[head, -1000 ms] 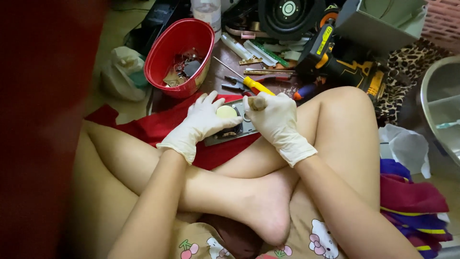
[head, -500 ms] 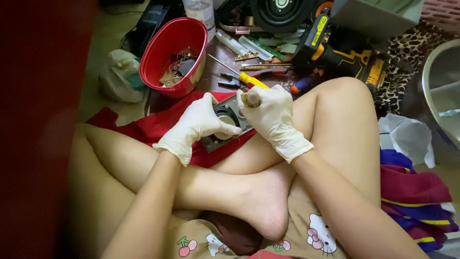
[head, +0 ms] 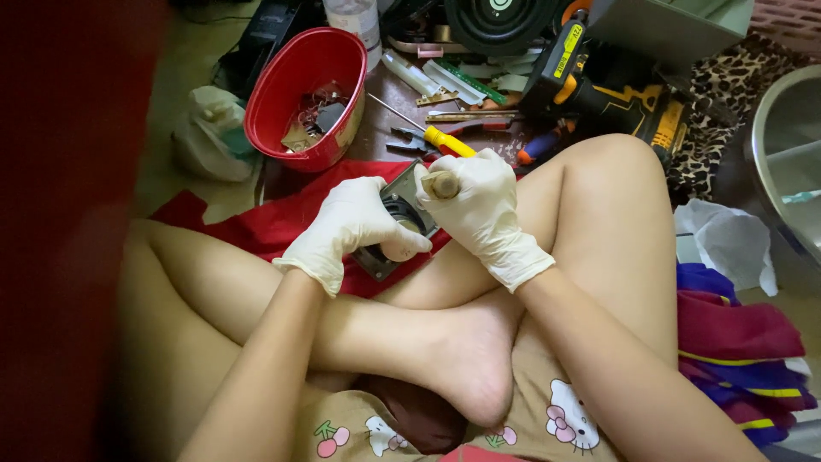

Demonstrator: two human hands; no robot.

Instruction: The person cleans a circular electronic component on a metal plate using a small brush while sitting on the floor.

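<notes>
Over red cloth (head: 282, 224): right hand's (head: 479, 205) wooden handle (head: 443, 184), end-on, upright.

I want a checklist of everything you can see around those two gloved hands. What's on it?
Surface: dark floor with a red cloth spread under the hands.
Job's things: small square metal-framed part, held over the cloth; wooden-ended tool handle.
Clutter: red bowl of small parts, yellow-handled screwdriver, pliers, yellow and black power drill, crumpled plastic bag.
Grips: left hand, white glove, steadies the part; right hand, white glove, closed round the handle.
Cables: nothing seen.
Surroundings: round black speaker, leopard-print fabric, metal basin, folded cloths.
</notes>
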